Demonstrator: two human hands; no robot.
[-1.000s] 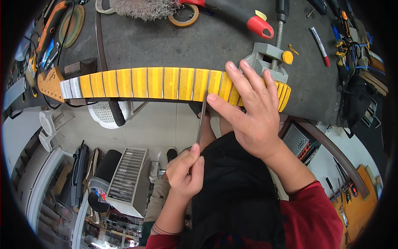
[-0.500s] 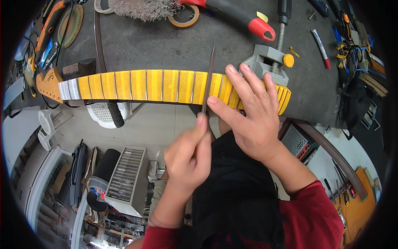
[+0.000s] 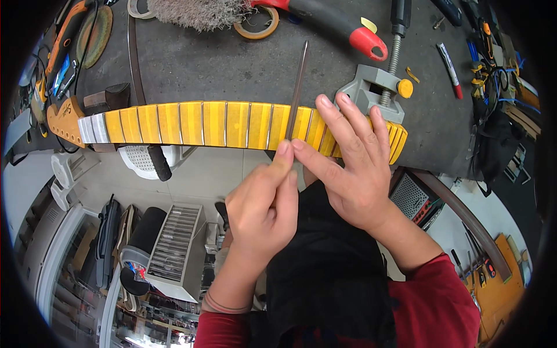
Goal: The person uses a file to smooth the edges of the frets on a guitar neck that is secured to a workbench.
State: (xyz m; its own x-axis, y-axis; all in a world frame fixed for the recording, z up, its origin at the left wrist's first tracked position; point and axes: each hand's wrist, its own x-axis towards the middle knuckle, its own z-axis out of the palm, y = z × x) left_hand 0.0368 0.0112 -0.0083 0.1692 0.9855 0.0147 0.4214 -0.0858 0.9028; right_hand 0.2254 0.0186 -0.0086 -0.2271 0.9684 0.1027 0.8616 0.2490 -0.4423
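Note:
A guitar neck (image 3: 214, 123) lies crosswise along the bench's near edge, its headstock (image 3: 65, 122) to the left. Yellow tape covers the fingerboard between the metal frets, with whitish strips beside the headstock. My left hand (image 3: 261, 203) is closed, pinching the near end of a slim dark file (image 3: 298, 87). That file crosses the neck right of its middle, its tip pointing away over the bench. My right hand (image 3: 360, 174) rests on the right part of the neck, fingers spread, with its thumb close beside the file.
A grey clamp (image 3: 365, 87) with a yellow knob stands behind the neck's right end. Farther back are a grey brush (image 3: 200, 13), a tape roll (image 3: 272, 26) and a red-and-black handle (image 3: 342, 29). A marker (image 3: 448, 69) lies right. Under the headstock side sits a dark support block (image 3: 107, 98).
My left hand has pushed the file away from me, so its tip reaches farther over the bench. My right hand stays in about the same place on the neck.

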